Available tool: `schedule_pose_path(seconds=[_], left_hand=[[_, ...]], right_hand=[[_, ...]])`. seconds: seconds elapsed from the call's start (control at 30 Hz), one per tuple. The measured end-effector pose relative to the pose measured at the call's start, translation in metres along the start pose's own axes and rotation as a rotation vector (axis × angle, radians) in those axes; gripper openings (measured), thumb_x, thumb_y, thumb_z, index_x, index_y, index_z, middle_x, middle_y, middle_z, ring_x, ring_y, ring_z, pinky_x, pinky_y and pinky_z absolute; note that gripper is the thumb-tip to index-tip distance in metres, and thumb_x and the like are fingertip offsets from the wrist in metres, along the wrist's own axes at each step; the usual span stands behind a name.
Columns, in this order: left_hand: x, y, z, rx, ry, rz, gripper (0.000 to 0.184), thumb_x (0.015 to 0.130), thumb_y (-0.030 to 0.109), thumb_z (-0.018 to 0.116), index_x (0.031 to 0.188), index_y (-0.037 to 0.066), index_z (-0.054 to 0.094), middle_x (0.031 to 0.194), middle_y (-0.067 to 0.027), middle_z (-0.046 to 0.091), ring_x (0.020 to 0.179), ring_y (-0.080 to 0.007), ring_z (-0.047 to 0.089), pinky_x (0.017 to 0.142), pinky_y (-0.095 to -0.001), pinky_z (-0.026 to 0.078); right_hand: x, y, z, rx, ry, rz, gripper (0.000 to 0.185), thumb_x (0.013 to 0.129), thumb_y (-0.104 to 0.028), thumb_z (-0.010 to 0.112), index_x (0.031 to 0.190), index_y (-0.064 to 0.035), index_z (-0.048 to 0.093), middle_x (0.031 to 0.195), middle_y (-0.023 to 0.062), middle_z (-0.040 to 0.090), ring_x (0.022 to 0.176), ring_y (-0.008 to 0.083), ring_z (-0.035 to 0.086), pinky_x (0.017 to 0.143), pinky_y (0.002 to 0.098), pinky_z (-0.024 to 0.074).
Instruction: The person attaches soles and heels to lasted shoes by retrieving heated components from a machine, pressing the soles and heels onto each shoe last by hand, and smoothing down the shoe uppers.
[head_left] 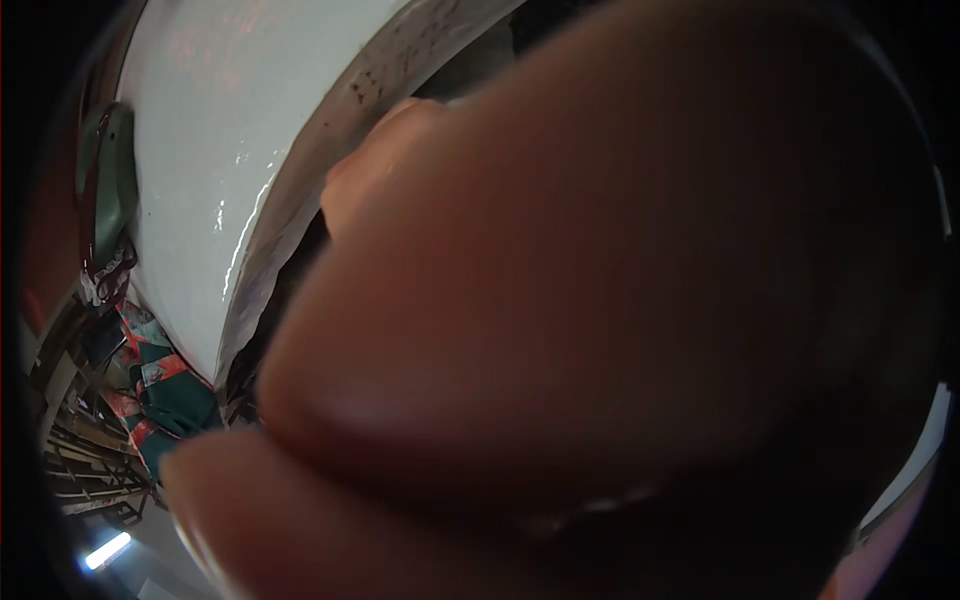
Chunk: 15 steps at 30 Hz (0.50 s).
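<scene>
One of my hands (520,270) is right against the camera, large, dark and out of focus, covering most of the view. Two thick finger shapes show, one above the other; whether they grip anything is hidden. Which hand this is, I cannot make out. Behind it, a smaller patch of skin (375,170), perhaps part of my other hand, sits beside the pale edge of a glossy white surface (215,130). Its fingers are mostly covered.
The view is strongly tilted. A dark green object with a dark red band (115,190) lies at the white surface's far edge. Green and red patterned cloth (170,385) is below it. A lit ceiling lamp (107,551) shows at the lower left.
</scene>
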<state>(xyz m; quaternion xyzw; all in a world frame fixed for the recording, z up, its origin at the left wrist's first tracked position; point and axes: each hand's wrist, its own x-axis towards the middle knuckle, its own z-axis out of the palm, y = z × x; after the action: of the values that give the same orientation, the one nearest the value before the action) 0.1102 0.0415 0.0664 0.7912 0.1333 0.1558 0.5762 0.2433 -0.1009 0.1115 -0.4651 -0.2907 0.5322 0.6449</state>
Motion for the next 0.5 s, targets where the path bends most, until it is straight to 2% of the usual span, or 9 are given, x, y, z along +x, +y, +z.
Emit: schedule_pose_path(seconds=[0.17, 0.23, 0.27, 0.37, 0.5], left_hand=[[0.007, 0.001, 0.038, -0.127, -0.022, 0.049, 0.036, 0.085, 0.026, 0.043, 0.076, -0.004, 0.06, 0.071, -0.0163, 0.058, 0.064, -0.0317, 0.052, 0.061, -0.0388, 0.041], [0.034, 0.027, 0.069, -0.195, -0.024, 0.069, 0.036, 0.085, 0.026, 0.043, 0.076, -0.004, 0.06, 0.071, -0.0164, 0.058, 0.064, -0.0317, 0.052, 0.061, -0.0388, 0.041], [0.014, 0.002, 0.08, -0.244, -0.031, 0.078, 0.036, 0.085, 0.026, 0.043, 0.076, -0.004, 0.06, 0.071, -0.0164, 0.058, 0.064, -0.0317, 0.052, 0.061, -0.0387, 0.041], [0.017, 0.004, 0.141, -0.423, -0.061, 0.107, 0.036, 0.085, 0.026, 0.043, 0.077, -0.005, 0.06, 0.071, -0.0166, 0.058, 0.064, -0.0318, 0.052, 0.061, -0.0387, 0.041], [0.008, 0.0, 0.139, -0.426, -0.062, 0.076, 0.036, 0.086, 0.026, 0.043, 0.077, -0.005, 0.06, 0.071, -0.0167, 0.058, 0.064, -0.0318, 0.052, 0.061, -0.0387, 0.041]], right_hand=[[-0.027, -0.009, -0.014, -0.039, 0.11, 0.064, 0.05, 0.095, -0.024, 0.051, 0.047, -0.0103, 0.054, 0.051, 0.0041, 0.061, 0.046, 0.0162, 0.058, 0.056, 0.0298, 0.0454], [-0.037, -0.012, -0.023, -0.068, 0.159, 0.1, 0.05, 0.095, -0.024, 0.051, 0.047, -0.0101, 0.054, 0.051, 0.0043, 0.061, 0.046, 0.0163, 0.058, 0.056, 0.0297, 0.0456], [-0.048, -0.018, -0.031, -0.089, 0.195, 0.126, 0.05, 0.095, -0.024, 0.051, 0.047, -0.0101, 0.054, 0.051, 0.0045, 0.061, 0.046, 0.0164, 0.058, 0.056, 0.0297, 0.0456], [-0.088, -0.037, -0.051, -0.167, 0.333, 0.215, 0.051, 0.095, -0.024, 0.051, 0.047, -0.0098, 0.054, 0.051, 0.0049, 0.06, 0.046, 0.0167, 0.058, 0.056, 0.0297, 0.0458], [-0.087, -0.027, -0.048, -0.097, 0.358, 0.252, 0.051, 0.095, -0.024, 0.051, 0.046, -0.0094, 0.054, 0.05, 0.0055, 0.06, 0.046, 0.017, 0.058, 0.056, 0.0297, 0.0461]])
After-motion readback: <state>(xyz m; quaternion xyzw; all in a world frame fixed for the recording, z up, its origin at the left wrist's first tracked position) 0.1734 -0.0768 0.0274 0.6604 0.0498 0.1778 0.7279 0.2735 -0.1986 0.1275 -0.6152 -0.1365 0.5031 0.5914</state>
